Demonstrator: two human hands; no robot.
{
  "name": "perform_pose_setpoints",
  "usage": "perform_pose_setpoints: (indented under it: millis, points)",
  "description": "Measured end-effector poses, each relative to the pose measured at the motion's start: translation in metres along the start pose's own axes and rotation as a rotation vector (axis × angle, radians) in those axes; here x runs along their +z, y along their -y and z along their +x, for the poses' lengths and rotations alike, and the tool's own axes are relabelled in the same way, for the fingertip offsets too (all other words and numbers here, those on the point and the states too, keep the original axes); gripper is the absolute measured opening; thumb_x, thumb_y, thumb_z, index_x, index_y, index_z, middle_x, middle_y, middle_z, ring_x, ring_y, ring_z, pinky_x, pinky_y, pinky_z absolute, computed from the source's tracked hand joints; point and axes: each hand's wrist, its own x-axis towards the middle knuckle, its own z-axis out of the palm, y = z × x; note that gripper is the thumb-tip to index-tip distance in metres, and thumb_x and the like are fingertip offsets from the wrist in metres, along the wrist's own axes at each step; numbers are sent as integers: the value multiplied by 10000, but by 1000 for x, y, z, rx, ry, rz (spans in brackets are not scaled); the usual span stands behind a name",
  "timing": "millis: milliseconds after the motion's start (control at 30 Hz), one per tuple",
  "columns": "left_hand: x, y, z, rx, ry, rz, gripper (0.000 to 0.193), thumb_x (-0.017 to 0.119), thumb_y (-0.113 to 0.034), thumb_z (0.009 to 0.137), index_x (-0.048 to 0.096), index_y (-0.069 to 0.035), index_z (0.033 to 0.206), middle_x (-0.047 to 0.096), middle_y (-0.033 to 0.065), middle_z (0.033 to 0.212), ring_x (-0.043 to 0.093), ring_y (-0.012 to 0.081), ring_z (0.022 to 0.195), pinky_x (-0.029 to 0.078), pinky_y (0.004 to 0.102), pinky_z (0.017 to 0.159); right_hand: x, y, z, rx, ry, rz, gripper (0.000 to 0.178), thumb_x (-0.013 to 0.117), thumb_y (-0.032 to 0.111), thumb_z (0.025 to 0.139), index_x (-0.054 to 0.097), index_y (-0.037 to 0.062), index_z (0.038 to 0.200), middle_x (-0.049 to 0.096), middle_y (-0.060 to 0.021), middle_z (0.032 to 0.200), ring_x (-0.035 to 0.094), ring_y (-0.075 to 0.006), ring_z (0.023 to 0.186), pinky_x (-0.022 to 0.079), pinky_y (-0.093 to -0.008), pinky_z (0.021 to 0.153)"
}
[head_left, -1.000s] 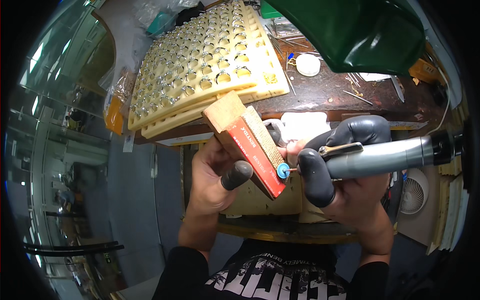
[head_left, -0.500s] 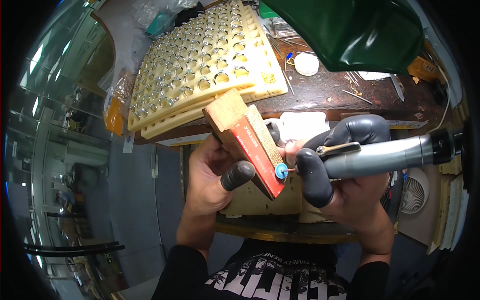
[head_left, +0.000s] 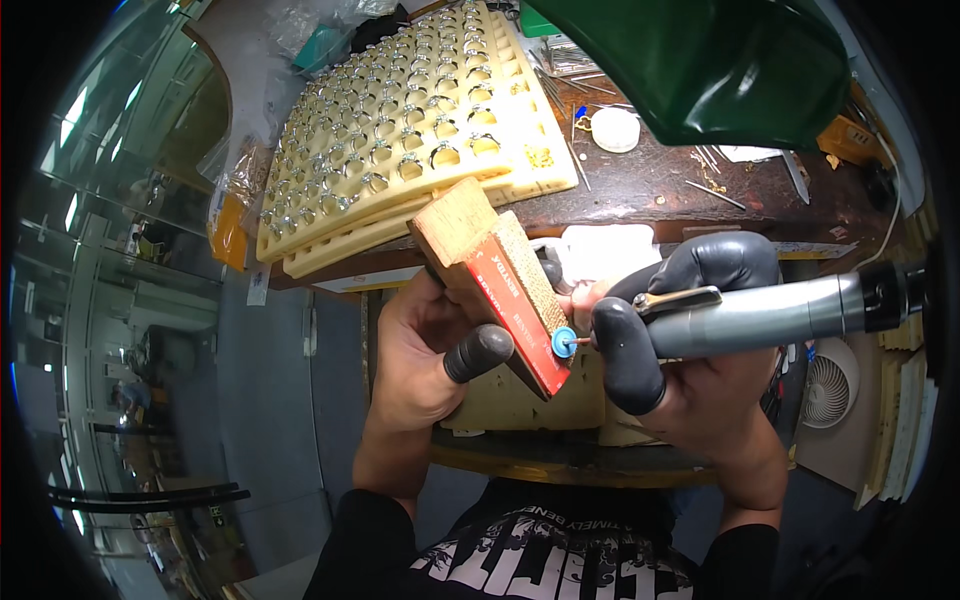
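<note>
My left hand, with a black cover on its thumb, is closed around a wooden block with a red printed face and a rough, yellowish strip along one side. My right hand, with black covers on several fingers, is wrapped around a silver rotary handpiece. A small blue polishing wheel on its thin shank meets the block's lower right edge. Whether the wheel spins, I cannot tell. Some fingertips of both hands are hidden behind the block and handpiece.
Beyond the block, a cream ring tray holds rows of silver rings with stones. A green lamp shade hangs at the upper right. On the dark bench lie a round white container, tweezers and several thin metal tools. A white fan stands right.
Both hands, the block and the handpiece keep almost the same place, with the wheel still at the block's edge. The bench and tray appear shifted very slightly right.
</note>
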Motion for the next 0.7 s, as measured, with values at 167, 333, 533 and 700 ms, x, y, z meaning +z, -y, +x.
perform_pose_setpoints:
  millis: [167,333,533,700]
  points:
    - [-1,-1,0,-5,4,4,841,786,-364,761,388,107,1333,580,274,1204,589,335,1133,453,460,1003,1,1,0,8,-3,-10,86,644,34,810,716,40,764,663,-3,696,536,-108,716,430,-256,661]
    - [0,0,0,-3,-2,21,845,787,-363,759,386,103,1338,578,273,1210,586,333,1139,451,461,1004,1,1,0,20,5,-6,90,640,27,809,711,38,756,671,-10,706,548,-109,711,436,-257,662]
    - [2,-3,0,-12,-11,10,847,790,-361,757,387,100,1341,578,276,1207,584,333,1142,447,461,1008,1,1,0,21,16,29,92,635,21,816,701,29,753,671,-22,708,563,-112,682,446,-251,659]
    - [0,-1,-1,-14,-6,3,826,786,-359,761,406,107,1327,582,274,1204,584,333,1141,446,461,1008,-1,1,0,-3,38,-36,90,636,23,821,697,25,755,668,-25,716,569,-111,685,449,-252,656]
